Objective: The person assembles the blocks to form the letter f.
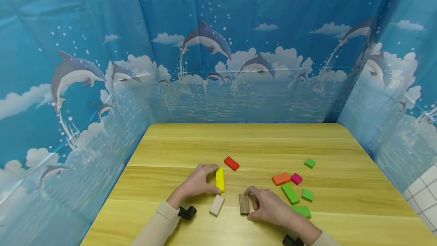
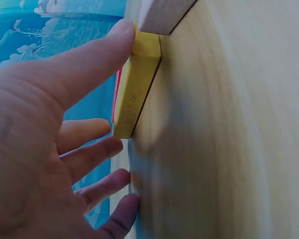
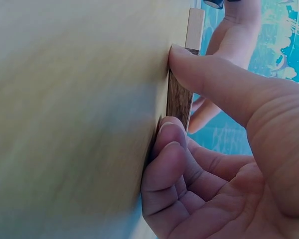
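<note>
My left hand [image 1: 198, 182] pinches a yellow block [image 1: 220, 180] by its two ends, thumb at the near end and forefinger at the far one. In the left wrist view, the yellow block [image 2: 135, 89] lies between thumb and fingertips, the other fingers spread. My right hand [image 1: 271, 206] pinches a dark brown wooden block [image 1: 244, 205] lengthwise, thumb at its near end. The right wrist view has that brown block [image 3: 179, 99] flat on the table with fingers curled beside it. Between the hands sits a pale wood block [image 1: 216, 205], untouched.
A red block [image 1: 231, 163] lies beyond the yellow one. At right are an orange block [image 1: 281, 178], a magenta block [image 1: 296, 178] and several green blocks [image 1: 290, 193], one partly behind the right forearm. A dolphin-print curtain [image 1: 239, 98] surrounds the wooden table [image 1: 191, 143].
</note>
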`<state>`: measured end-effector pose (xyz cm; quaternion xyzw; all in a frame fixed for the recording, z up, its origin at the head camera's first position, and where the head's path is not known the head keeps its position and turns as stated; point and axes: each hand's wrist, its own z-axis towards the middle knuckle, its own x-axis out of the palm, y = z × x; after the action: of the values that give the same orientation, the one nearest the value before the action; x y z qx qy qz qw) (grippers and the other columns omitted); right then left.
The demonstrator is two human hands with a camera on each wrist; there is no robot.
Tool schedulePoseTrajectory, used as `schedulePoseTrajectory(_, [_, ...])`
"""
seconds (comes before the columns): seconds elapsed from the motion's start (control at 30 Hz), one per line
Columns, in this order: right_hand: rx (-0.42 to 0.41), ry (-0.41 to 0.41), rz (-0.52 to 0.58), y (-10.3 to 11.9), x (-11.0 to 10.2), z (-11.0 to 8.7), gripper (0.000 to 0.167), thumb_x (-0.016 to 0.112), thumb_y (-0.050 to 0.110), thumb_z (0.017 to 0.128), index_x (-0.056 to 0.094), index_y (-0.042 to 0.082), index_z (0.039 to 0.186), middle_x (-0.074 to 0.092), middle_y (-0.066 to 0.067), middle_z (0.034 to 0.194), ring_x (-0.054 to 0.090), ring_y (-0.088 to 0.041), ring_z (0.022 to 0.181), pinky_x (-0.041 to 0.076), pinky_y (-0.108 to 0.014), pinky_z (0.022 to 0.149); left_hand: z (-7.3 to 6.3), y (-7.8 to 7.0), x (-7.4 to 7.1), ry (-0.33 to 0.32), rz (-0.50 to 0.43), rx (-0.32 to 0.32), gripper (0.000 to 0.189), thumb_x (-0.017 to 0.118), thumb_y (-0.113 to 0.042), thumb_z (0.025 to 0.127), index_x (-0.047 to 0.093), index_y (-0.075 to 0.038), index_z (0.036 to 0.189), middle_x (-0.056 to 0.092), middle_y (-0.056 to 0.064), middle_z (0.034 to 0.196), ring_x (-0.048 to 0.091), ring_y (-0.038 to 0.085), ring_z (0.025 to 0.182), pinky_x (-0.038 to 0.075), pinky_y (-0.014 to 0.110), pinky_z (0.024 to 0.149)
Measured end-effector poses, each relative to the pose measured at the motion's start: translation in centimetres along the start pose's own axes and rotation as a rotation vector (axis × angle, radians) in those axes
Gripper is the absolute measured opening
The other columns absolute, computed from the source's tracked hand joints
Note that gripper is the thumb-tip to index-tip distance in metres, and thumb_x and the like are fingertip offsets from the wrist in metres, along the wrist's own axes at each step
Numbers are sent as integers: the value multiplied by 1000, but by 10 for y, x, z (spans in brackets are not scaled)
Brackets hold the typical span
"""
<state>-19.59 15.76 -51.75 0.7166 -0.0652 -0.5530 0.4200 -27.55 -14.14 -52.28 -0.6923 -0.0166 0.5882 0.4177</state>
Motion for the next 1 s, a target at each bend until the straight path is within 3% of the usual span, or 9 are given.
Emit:
schedulePoseTrajectory(0.43, [-6,-7,7,-1,1,0,60,90,22,73,61,8,124,57,8,71,47,-3,59,43,-24,57,3,-2,1,18,74,-3,97,83,-57,76,45,-12,153,43,3,154,37,26,137,40,49,108])
schedulePoseTrajectory(0.7, [-5,-10,12,0,1,0,60,90,22,73,61,8,124,57,8,71,47,-3,58,43,-24,56,5,-7,0,8,145,12,93,84,-57,75,52,-12,148,50,2,149,45,20,129,42,42,107])
schedulePoseTrajectory(1.0, [-2,-3,19,-1,1,-1,60,90,23,74,61,9,124,57,9,71,47,-3,58,42,-24,56,8,-11,2,-36,217,20,84,80,-58,78,59,-8,142,58,6,141,53,24,127,46,43,104])
